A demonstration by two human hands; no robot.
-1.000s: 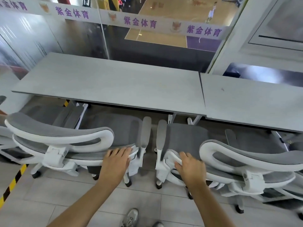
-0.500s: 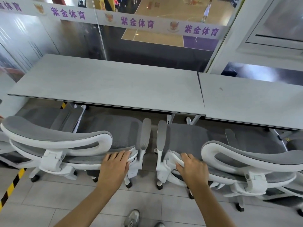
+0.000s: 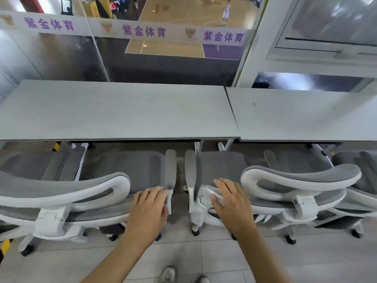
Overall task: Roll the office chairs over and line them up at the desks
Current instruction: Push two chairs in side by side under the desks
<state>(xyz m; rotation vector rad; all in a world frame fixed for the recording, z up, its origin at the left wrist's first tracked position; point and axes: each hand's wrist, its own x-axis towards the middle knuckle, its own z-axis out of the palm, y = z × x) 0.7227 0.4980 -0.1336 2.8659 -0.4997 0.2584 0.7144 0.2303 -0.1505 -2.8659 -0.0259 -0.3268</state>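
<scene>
Two grey-and-white office chairs stand side by side, seats partly under the grey desks. My left hand (image 3: 150, 209) lies flat on the right end of the left chair's (image 3: 67, 193) white backrest frame. On the left end of the right chair's (image 3: 302, 180) backrest frame my right hand (image 3: 230, 203) presses down, fingers curled over the rim. The left desk (image 3: 114, 111) and the right desk (image 3: 306, 117) meet in a seam above the gap between the chairs. The armrests of the two chairs stand close together, apart by a narrow gap.
A third chair (image 3: 30, 162) sits at the far left under the desk, a fourth (image 3: 359, 170) at the far right. A glass wall (image 3: 163, 64) rises behind the desks. Yellow-black floor tape (image 3: 5, 246) runs at the lower left. My shoes (image 3: 169, 274) show on the tiled floor.
Both chairs have rolled forward toward the desks, with my hands still on their backrests. The view has moved closer to the desks and tilted up.
</scene>
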